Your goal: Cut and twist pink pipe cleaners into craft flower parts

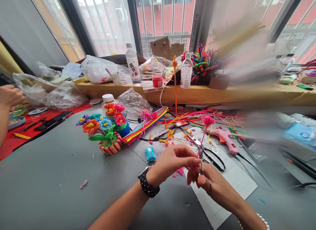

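So the lower end of that fuzzy pink flower on a thin pink stem (207, 121) was tough to make out, since your fingers covered it. The small metal scissors (202, 169) were mostly hidden too: a finger loop and a bit of blade showed, but I couldn't tell if the blades were open. A big pale blur swallowed much of the right side, and the other person's hand (10, 96) got cut off at the left edge.

Your left hand (176, 160), black dotted watch band (148, 184) on the wrist, reached in palm down, thumb and fingers pinched together on the stem. Your right hand (212, 179) angled in from the lower right, fingers curled closed around the scissors, right up against the left. The flower head stuck up above both hands, just left of the pink glue gun (227, 139). Bigger black-handled scissors (214, 157) lay behind your right hand on the white sheet (222, 210), over the grey tabletop (59, 177).
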{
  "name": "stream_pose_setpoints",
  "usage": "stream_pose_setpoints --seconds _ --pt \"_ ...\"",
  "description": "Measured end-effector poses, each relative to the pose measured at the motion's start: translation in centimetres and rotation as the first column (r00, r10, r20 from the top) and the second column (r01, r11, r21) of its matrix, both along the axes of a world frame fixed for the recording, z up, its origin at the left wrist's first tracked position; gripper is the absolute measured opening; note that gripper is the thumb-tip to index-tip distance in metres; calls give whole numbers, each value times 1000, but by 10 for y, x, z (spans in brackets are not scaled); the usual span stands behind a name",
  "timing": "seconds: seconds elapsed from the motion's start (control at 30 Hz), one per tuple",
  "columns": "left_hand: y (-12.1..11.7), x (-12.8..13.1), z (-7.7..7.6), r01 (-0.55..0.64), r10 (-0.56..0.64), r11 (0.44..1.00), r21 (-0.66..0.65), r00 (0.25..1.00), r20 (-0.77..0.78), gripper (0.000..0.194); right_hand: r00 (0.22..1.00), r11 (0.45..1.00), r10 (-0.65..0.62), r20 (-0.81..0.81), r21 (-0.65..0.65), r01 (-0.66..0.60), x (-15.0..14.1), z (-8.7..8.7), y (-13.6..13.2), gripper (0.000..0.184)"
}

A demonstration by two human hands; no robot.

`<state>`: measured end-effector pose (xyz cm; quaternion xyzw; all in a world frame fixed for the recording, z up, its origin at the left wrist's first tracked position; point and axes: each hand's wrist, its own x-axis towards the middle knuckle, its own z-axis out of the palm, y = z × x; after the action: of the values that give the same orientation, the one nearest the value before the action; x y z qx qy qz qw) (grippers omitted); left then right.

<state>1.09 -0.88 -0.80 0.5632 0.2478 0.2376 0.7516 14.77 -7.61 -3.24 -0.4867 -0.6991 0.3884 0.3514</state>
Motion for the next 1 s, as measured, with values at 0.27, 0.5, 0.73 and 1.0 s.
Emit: stream_pose_setpoints --seconds 0.27,0.5,0.73,1.0 --pt "-1 2 -2 12 -12 1000 9 999 -43 21 999 999 -49 11 -13 49 1 1 -2 70" --pt "0 2 1 2 -3 1000 -10 998 -58 21 994 994 -106 28 6 105 0 0 -1 71" --pt "0 1 -1 -7 8 1000 6 998 -61 20 992 991 -130 -9 -13 129 -2 -1 1 70" --pt "0 1 1 -22 22 1000 -14 999 -28 19 991 991 -134 -30 25 135 2 -3 2 67"
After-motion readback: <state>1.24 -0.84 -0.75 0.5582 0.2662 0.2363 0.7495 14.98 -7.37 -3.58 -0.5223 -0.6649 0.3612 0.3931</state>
